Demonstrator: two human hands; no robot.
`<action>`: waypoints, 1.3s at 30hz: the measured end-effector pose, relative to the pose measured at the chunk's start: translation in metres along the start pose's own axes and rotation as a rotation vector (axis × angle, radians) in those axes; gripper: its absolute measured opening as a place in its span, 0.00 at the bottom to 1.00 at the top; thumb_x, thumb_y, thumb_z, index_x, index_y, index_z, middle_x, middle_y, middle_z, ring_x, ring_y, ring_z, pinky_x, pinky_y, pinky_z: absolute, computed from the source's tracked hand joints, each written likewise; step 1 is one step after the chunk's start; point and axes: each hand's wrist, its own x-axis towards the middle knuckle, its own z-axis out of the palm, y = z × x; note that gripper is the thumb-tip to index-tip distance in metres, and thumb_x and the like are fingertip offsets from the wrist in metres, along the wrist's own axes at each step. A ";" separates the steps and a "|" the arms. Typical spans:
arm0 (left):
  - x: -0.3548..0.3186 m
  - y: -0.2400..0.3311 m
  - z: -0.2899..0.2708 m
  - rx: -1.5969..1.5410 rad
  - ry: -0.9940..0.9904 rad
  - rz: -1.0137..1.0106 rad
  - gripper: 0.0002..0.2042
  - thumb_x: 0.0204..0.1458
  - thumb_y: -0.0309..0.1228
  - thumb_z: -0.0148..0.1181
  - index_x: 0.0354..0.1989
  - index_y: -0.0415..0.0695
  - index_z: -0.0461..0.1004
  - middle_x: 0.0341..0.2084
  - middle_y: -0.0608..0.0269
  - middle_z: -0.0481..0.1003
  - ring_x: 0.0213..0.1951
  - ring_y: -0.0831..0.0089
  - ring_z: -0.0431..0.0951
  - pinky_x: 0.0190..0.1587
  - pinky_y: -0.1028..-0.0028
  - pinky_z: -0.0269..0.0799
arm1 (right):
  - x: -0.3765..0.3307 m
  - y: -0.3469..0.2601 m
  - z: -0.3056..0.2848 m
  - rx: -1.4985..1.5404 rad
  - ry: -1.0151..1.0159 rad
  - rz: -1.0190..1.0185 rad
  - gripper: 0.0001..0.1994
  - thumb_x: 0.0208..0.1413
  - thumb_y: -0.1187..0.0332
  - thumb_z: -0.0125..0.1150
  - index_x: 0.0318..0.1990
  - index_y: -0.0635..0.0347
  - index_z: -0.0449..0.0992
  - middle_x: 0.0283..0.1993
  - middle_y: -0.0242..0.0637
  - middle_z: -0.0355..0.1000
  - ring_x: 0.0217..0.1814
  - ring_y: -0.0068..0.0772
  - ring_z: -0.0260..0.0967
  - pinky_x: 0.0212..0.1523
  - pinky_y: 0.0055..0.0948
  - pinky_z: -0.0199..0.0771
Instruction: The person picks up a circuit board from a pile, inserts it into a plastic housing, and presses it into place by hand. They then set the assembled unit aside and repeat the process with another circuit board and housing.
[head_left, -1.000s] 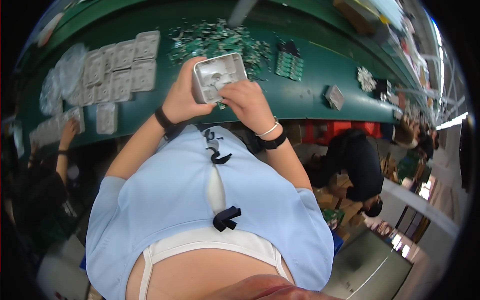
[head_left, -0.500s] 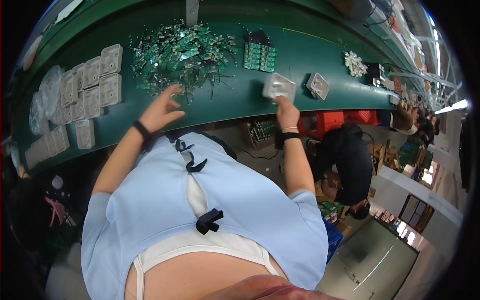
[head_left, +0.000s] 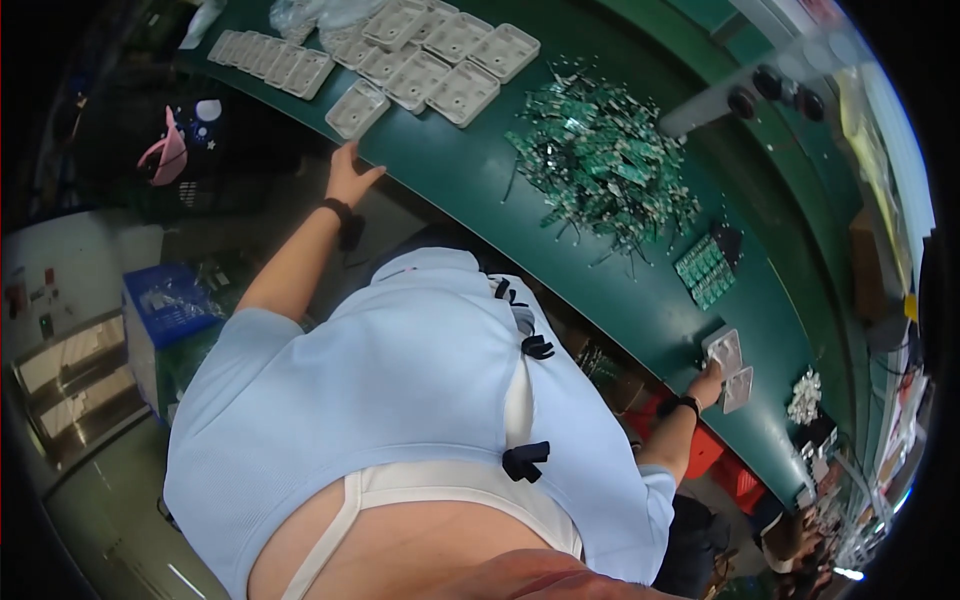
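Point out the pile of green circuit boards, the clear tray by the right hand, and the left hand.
Pile of green circuit boards (head_left: pixel 600 170), head view, middle of the heap.
Clear tray (head_left: pixel 724 350), head view, its flat top.
Left hand (head_left: pixel 352 178), head view, back of the hand.

matt green table, glossy clear plastic trays
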 end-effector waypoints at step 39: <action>0.093 0.008 -0.065 -0.190 -0.199 0.340 0.48 0.28 0.34 0.75 0.64 0.38 0.57 0.59 0.43 0.60 0.61 0.47 0.63 0.65 0.60 0.60 | -0.004 -0.583 -0.057 1.993 -1.050 0.315 0.07 0.64 0.74 0.58 0.47 0.64 0.76 0.46 0.37 0.77 0.45 0.29 0.77 0.40 0.21 0.79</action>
